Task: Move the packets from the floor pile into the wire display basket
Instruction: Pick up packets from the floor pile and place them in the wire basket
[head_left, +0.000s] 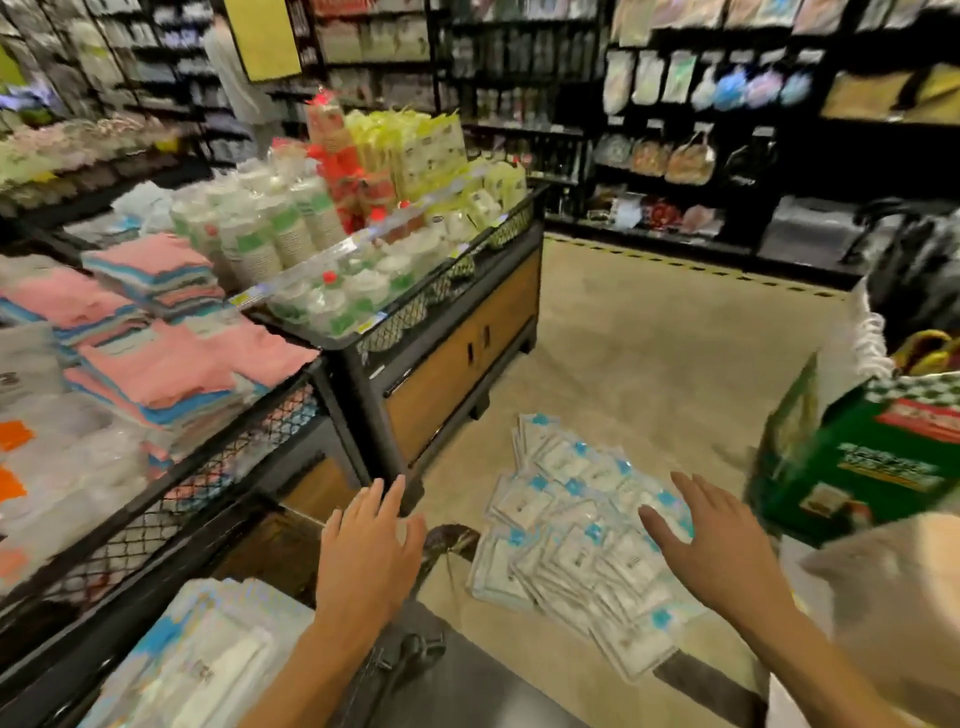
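A pile of white packets with blue corners (571, 525) lies spread on the beige floor at lower centre. My right hand (722, 545) hovers over the pile's right side, fingers straight and spread, holding nothing. My left hand (366, 545) is stretched out to the left of the pile, fingers straight, also empty, in front of the black wire display basket (208, 478). That basket holds stacks of pink, blue and white packets. More white and blue packets (208, 660) lie at the bottom left.
A second black stand with wooden doors (457, 338) carries cups and yellow packs behind the basket. A green carton (857, 457) stands at right, a beige box (893, 597) below it. Dark shelving lines the back. A grey cart surface (457, 686) sits under my arms.
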